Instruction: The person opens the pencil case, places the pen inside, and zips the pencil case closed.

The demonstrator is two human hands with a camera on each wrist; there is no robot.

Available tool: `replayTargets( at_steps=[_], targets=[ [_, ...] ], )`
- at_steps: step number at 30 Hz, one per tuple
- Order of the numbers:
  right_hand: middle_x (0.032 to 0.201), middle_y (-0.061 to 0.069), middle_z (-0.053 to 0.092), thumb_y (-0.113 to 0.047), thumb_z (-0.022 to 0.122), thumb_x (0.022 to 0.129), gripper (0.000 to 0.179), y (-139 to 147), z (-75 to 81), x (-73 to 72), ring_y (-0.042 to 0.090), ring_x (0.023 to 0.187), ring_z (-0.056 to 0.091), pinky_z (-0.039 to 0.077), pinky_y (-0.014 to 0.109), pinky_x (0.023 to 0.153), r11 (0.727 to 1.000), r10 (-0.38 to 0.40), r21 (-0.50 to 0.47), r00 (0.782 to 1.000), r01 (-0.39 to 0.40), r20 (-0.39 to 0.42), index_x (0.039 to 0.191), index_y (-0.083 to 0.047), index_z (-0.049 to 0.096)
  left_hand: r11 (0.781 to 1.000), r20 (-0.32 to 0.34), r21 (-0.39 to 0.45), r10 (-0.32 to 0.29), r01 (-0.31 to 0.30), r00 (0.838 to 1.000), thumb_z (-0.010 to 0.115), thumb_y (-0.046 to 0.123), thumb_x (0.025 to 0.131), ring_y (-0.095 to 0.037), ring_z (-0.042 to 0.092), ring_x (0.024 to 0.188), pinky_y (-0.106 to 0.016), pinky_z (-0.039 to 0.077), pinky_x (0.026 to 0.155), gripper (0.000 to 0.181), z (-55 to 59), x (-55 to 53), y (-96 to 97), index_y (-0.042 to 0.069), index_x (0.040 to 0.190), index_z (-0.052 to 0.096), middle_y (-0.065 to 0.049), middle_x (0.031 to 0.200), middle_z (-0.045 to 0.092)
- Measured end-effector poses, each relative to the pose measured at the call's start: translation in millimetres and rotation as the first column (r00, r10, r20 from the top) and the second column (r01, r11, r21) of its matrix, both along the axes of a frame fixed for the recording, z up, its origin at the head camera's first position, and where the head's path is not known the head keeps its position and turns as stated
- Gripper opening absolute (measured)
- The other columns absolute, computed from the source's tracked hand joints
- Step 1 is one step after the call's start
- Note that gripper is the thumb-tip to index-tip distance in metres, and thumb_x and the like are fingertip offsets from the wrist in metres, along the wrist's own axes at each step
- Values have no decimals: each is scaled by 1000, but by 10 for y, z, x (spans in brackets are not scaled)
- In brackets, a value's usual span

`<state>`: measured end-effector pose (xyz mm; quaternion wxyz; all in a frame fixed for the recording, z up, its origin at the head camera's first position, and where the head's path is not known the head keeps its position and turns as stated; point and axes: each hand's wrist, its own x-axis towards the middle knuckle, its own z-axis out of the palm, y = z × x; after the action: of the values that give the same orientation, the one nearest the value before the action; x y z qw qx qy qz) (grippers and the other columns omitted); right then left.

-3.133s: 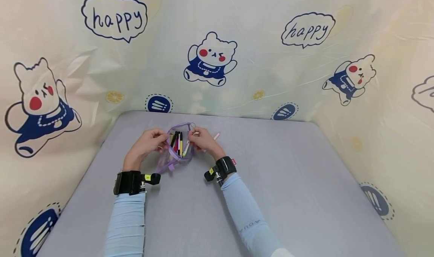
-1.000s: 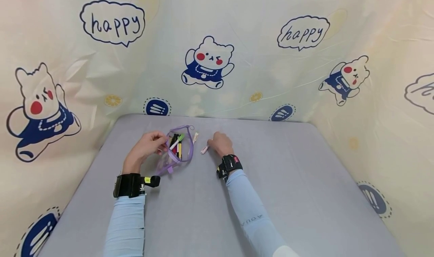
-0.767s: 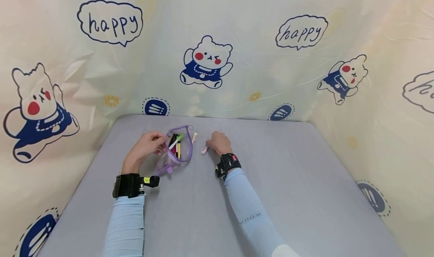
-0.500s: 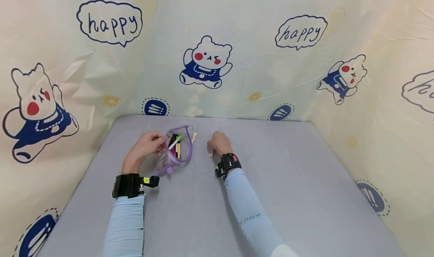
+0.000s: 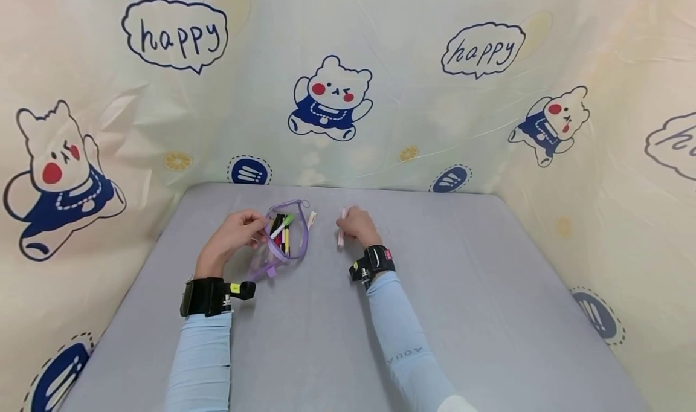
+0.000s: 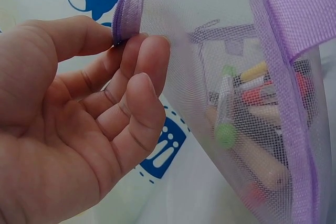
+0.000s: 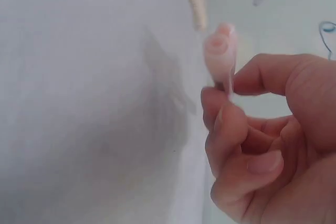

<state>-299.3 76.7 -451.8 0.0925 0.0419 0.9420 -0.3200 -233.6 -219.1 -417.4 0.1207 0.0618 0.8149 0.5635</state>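
My left hand (image 5: 234, 234) pinches the zippered edge of a mesh pencil pouch (image 5: 305, 237) with purple trim, between thumb and forefinger. The pouch's mouth gapes. Inside it lie several pens and markers (image 5: 286, 240), among them a white one with a green end (image 5: 289, 220); the left wrist view shows them through the mesh (image 6: 173, 72). To the right of the pouch, my right hand (image 5: 361, 225) pinches a pale pink pen (image 5: 341, 239) by its middle. In the right wrist view one end of this pen (image 7: 218, 51) points toward the camera, above its shadow on the table.
A cream-coloured pen (image 5: 312, 220) lies just right of the pouch, partly behind its mesh. The grey table (image 5: 462, 291) extends right and toward the front. A printed cloth backdrop (image 5: 413, 98) rises behind the table and at both sides.
My right hand has left the pouch's mouth, where the green-ended pen now lies, and moved right. It has picked up the pink pen and turned it lengthwise. The left hand keeps its hold.
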Motion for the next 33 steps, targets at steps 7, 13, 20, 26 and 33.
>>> replayTargets(
  at_steps=[7, 13, 20, 26, 33],
  targets=[
    [74, 4, 65, -24, 57, 92, 19, 58, 39, 27, 14, 56, 54, 42, 27, 47, 976, 13, -216, 1000, -7, 25, 98, -7, 61, 1000, 3, -10, 2, -2, 1000, 48, 23, 104, -21, 65, 83, -30, 56, 70, 34, -8, -16, -28, -6, 120, 53, -7, 95, 64],
    [81, 4, 69, -25, 59, 91, 23, 49, 28, 80, 14, 58, 57, 42, 26, 50, 930, 53, -366, 998, -38, 30, 104, -8, 63, 1000, -7, -11, 6, -6, 1000, 48, 25, 104, -17, 64, 81, -27, 56, 68, 36, -19, -16, -69, -7, 120, 52, -7, 96, 62],
    [81, 0, 70, -28, 62, 90, 21, -32, -38, 107, 12, 54, 60, 39, 25, 48, 893, 115, -446, 989, -61, 95, 102, -11, 65, 1000, -1, -18, 5, -5, 1000, 48, 25, 104, -18, 65, 82, -28, 56, 69, 36, -12, -1, -66, -7, 120, 52, -8, 97, 63],
    [82, 2, 72, -30, 63, 90, 22, -169, -14, 147, 11, 51, 60, 38, 24, 47, 868, 169, -483, 983, -115, 69, 100, -11, 67, 1000, -9, -16, 8, -8, 1000, 48, 26, 104, -17, 65, 80, -29, 57, 69, 37, -10, -9, -59, -7, 119, 53, -8, 95, 61],
    [81, 4, 72, -27, 64, 91, 19, -329, 17, 189, 13, 50, 60, 38, 24, 46, 835, 212, -532, 974, -142, 73, 100, -11, 68, 1000, 5, -16, 3, -3, 1000, 48, 27, 104, -17, 65, 81, -31, 57, 72, 35, 0, -4, -21, -4, 119, 54, -8, 96, 62]
  ],
)
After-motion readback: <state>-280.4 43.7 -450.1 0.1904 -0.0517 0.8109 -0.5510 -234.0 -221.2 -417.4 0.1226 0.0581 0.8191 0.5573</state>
